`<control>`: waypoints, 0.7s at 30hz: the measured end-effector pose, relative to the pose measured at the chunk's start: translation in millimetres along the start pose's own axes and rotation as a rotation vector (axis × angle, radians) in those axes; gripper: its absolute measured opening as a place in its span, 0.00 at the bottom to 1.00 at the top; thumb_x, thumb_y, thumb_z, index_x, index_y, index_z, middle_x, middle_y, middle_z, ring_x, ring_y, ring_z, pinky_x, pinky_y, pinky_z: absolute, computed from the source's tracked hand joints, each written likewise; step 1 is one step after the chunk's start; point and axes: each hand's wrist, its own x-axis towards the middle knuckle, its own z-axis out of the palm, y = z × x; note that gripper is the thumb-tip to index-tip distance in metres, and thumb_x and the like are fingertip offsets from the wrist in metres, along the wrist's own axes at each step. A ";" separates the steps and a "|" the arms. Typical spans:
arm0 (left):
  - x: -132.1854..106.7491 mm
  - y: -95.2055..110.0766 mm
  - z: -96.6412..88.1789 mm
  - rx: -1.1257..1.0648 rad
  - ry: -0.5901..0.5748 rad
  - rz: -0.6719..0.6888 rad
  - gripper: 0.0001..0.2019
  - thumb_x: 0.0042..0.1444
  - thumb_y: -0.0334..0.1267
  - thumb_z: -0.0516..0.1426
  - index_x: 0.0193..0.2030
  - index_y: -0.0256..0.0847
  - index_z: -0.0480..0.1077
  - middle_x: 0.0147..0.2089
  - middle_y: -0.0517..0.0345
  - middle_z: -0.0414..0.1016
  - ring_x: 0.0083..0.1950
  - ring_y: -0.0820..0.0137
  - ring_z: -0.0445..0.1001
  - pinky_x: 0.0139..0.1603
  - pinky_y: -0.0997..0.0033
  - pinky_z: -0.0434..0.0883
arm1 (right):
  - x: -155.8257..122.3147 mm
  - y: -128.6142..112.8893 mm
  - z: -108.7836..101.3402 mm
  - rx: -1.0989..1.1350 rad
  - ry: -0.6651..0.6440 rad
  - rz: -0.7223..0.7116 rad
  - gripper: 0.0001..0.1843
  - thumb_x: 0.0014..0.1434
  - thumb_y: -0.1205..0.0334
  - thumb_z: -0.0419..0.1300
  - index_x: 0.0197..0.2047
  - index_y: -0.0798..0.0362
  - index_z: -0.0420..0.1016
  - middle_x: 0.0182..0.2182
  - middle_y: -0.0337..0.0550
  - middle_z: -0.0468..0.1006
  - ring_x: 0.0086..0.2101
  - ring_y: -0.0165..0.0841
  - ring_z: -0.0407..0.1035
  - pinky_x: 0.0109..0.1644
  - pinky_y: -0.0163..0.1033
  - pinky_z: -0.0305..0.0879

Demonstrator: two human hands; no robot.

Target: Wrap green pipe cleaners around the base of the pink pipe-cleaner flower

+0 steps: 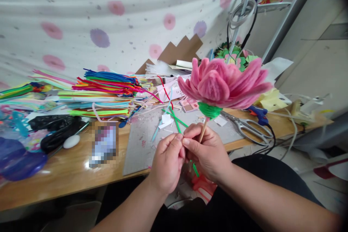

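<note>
My right hand (pixel 208 149) is closed round a thin wooden stick (pixel 202 130). On top of the stick stands a large pink flower (pixel 221 81) with fuzzy pipe-cleaner petals and a green wrapped base (pixel 209 110). My left hand (pixel 168 162) is closed, thumb and fingers pinched against my right fingertips. A green pipe cleaner (pixel 194 168) shows below the pinched fingers, and a green strand also reaches them from above; the fingertips hide where it is gripped. Behind the hands lies a grey cutting mat (pixel 138 148) with green pieces and paper scraps.
Bundles of coloured pipe cleaners (pixel 106 88) lie at the back left. Scissors (pixel 248 128) and a blue glue gun (pixel 258 114) rest at right, near cables. A black plastic bag (pixel 58 130) and purple balloon-like item (pixel 21 159) are on the left.
</note>
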 end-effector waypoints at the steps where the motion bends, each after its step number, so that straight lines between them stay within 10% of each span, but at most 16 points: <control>1: 1.9 0.9 -0.2 -0.008 0.015 -0.008 0.19 0.53 0.42 0.58 0.16 0.38 0.60 0.14 0.68 0.56 0.15 0.81 0.51 0.18 0.78 0.53 | 0.4 0.0 -0.2 0.003 0.004 0.010 0.09 0.48 0.64 0.67 0.27 0.54 0.69 0.21 0.34 0.72 0.19 0.25 0.66 0.19 0.29 0.62; 5: 15.7 9.7 -6.7 -0.051 0.148 0.068 0.19 0.55 0.42 0.56 0.16 0.38 0.60 0.12 0.69 0.50 0.15 0.79 0.50 0.20 0.78 0.57 | -0.2 -3.4 -1.7 0.022 -0.029 0.113 0.12 0.47 0.63 0.68 0.26 0.55 0.68 0.17 0.30 0.66 0.14 0.18 0.56 0.15 0.24 0.52; 9: 22.4 19.2 -12.9 0.097 0.067 0.193 0.09 0.52 0.42 0.60 0.28 0.37 0.73 0.26 0.59 0.71 0.30 0.73 0.68 0.34 0.76 0.67 | -4.9 -7.9 -2.7 0.146 -0.208 0.329 0.14 0.46 0.62 0.69 0.28 0.56 0.67 0.15 0.26 0.59 0.12 0.16 0.45 0.14 0.23 0.44; 13: 15.4 19.9 -9.3 0.102 -0.118 0.027 0.11 0.52 0.43 0.60 0.34 0.36 0.76 0.37 0.49 0.77 0.40 0.65 0.73 0.45 0.67 0.69 | -8.2 -5.0 -4.0 0.261 -0.320 0.427 0.12 0.51 0.59 0.66 0.29 0.57 0.68 0.16 0.29 0.63 0.12 0.15 0.41 0.13 0.23 0.40; 21: 12.2 23.3 -4.9 -0.214 -0.130 -0.099 0.14 0.46 0.48 0.64 0.27 0.37 0.72 0.34 0.51 0.77 0.42 0.61 0.75 0.42 0.64 0.71 | -9.4 1.5 1.9 0.381 -0.374 0.497 0.15 0.55 0.56 0.63 0.27 0.61 0.72 0.15 0.32 0.64 0.10 0.15 0.42 0.11 0.23 0.43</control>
